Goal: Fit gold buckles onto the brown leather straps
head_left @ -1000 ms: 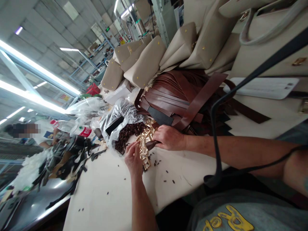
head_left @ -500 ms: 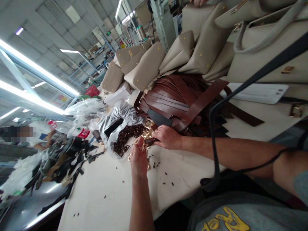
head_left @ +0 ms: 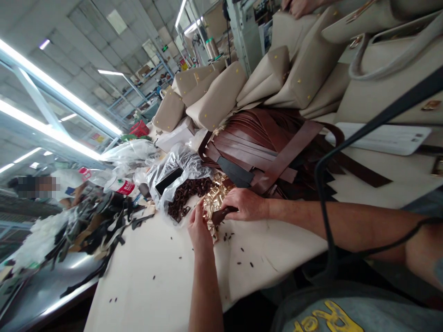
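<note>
My right hand (head_left: 246, 205) is closed on a short dark brown leather strap (head_left: 223, 214), whose free end points left. Close by, my left hand (head_left: 200, 227) touches the left side of a heap of small gold metal fittings (head_left: 213, 197). Its fingers are drawn together, and what they hold, if anything, I cannot make out. Behind that hand a clear plastic bag (head_left: 185, 159) lies with its mouth toward me, full of small curled dark brown pieces (head_left: 187, 196). Small dark bits (head_left: 226, 237) are scattered on the white tabletop (head_left: 155, 302).
A thick bundle of brown leather strips (head_left: 256, 138) lies beyond my right hand. Several beige handbags (head_left: 218, 97) are piled behind it, with another person's hand (head_left: 302, 6) at the top. Dark scraps (head_left: 104, 221) and a red-labelled bottle (head_left: 121, 186) are at left.
My left hand has moved away from the strap's end and to the left edge of the gold fittings. My right hand still holds the strap, slightly lower. The view has shifted a little.
</note>
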A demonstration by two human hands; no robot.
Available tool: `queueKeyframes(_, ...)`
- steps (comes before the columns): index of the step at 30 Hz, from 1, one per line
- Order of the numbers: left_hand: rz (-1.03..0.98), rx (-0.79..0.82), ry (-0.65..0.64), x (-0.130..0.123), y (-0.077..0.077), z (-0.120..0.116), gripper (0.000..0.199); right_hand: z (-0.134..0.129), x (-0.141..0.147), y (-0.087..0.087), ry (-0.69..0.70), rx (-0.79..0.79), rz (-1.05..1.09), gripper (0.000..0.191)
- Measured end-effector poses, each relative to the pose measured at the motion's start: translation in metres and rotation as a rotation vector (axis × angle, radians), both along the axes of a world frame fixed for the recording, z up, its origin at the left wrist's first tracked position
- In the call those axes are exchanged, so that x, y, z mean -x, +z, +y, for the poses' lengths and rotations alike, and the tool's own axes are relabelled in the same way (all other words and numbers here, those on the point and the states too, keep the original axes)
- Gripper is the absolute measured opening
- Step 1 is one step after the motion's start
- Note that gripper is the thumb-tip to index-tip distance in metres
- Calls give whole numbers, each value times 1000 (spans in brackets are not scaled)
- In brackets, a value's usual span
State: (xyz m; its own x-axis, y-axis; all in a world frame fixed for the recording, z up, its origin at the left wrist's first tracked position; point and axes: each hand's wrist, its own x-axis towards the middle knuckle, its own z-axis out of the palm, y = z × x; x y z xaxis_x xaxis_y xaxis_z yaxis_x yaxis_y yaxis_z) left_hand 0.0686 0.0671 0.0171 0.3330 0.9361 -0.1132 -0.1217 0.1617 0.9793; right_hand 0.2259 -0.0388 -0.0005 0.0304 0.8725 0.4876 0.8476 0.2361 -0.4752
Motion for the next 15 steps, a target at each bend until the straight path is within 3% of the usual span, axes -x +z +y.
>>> queueKeyframes(5,79,-167,95,14,3,12,37,1,-5,1,-35,-21,55,22)
queueKeyframes(11,-59,-71,9,17,-2,25,36,1,-4,0,8,-70,26,22)
queueKeyframes(15,-50,-44,-59,17,-3,22,40,-1,-2,4,19,-9,-4,22)
